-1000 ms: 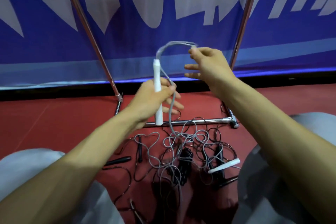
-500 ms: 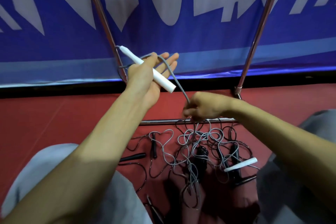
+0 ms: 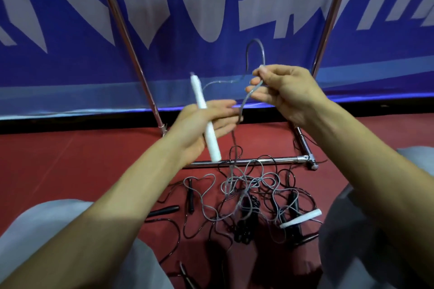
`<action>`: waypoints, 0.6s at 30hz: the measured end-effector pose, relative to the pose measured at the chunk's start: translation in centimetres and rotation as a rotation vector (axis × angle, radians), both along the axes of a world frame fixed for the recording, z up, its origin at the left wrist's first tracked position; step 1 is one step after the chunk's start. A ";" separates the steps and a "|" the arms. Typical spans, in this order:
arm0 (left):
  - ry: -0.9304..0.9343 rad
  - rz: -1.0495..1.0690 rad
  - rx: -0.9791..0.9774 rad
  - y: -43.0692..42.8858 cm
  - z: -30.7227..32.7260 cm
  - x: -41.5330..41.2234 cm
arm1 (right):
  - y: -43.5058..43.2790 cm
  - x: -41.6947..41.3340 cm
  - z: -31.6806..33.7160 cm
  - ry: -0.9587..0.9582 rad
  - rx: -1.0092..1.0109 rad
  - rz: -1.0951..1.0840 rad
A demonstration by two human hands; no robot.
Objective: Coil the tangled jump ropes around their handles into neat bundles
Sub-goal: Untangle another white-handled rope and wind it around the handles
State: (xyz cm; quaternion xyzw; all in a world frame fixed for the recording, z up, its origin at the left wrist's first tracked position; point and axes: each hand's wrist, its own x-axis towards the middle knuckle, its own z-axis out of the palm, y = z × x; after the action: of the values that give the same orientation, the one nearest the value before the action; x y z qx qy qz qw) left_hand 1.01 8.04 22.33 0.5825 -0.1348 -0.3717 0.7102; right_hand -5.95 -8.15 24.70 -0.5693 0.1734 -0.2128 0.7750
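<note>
Two hands, one grey rope between them. Left hand (image 3: pixel 202 129): gripped a white handle (image 3: pixel 206 122), which lay tilted across the palm, its top end rising above the hand and its lower end reaching past the heel. The fingers lay fairly straight. Right hand (image 3: pixel 284 91): pinched the rope (image 3: pixel 254 40) between thumb and fingertips, with the other fingers loosely curled.

Rope course: it left the top of the held handle and ran across to the right-hand pinch. Above that pinch it stood in a narrow arch. Below it, one strand dropped between the two hands.

Items beneath the hands:
- A tangle (image 3: pixel 252 183) of grey and black ropes, which the hanging strand joined, uncoiled.
- A second handle (image 3: pixel 301 218), white, lying under the right forearm at the tangle's edge.
- Several black handles (image 3: pixel 164 210), scattered under the left forearm and within the tangle.
- A steel bar (image 3: pixel 258 161), just below the held handle's lower end, crossing the red floor (image 3: pixel 82 159).

Beyond both hands hung a blue banner (image 3: pixel 70 30).
</note>
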 end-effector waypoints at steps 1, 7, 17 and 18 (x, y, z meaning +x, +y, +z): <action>-0.093 -0.066 0.072 -0.2 -0.4 -0.4 | -0.2 -0.1 0.2 -0.022 0.041 -0.018; -0.833 -0.344 0.361 -1.4 -2.2 -1.7 | -1.4 -0.7 0.7 -0.116 0.303 -0.082; -0.358 0.042 0.152 -2.1 -2.5 -2.1 | -1.7 -0.2 0.0 0.009 0.104 -0.079; -0.319 0.079 0.106 -2.1 -2.1 -2.0 | -1.5 -0.1 -0.2 0.068 0.015 -0.043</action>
State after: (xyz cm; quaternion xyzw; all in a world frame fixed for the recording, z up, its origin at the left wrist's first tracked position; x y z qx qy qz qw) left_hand -0.94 5.97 20.22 0.6754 -0.2028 -0.2530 0.6623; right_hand -6.06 -9.68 24.47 -0.5666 0.2132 -0.2088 0.7680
